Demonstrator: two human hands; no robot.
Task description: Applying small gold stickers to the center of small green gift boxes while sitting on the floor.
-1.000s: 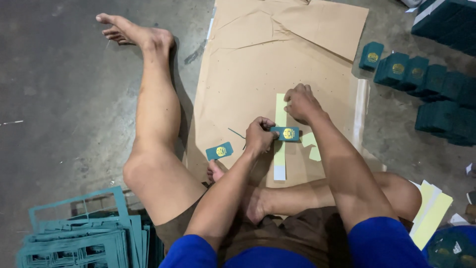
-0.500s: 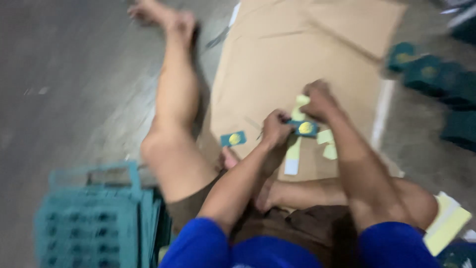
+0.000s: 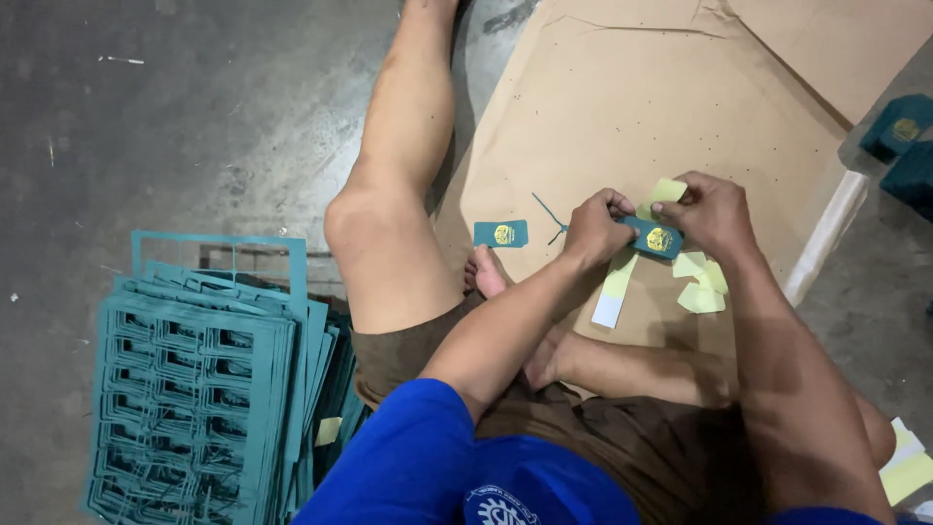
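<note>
Hands over a paper sheet on the floor, with stacks to either side.

The paper sheet [image 3: 622,107] lay on the floor [image 3: 146,117], right of the outstretched leg [image 3: 398,194]. Above it the left hand [image 3: 598,228] and right hand [image 3: 709,212] met on a tag [image 3: 653,236]. A second tag [image 3: 501,233] lay on the sheet just left of the hands; paper strips [image 3: 702,287] lay beneath them. A stack of cut-out frames [image 3: 194,379] sat on the floor left of the leg, and small boxes [image 3: 899,126] stood at the far right.

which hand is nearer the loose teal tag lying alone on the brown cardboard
Left. The left hand is just right of the small teal rectangular tag, apart from it. The right hand is farther right, past the teal tag both hands hold.
</note>
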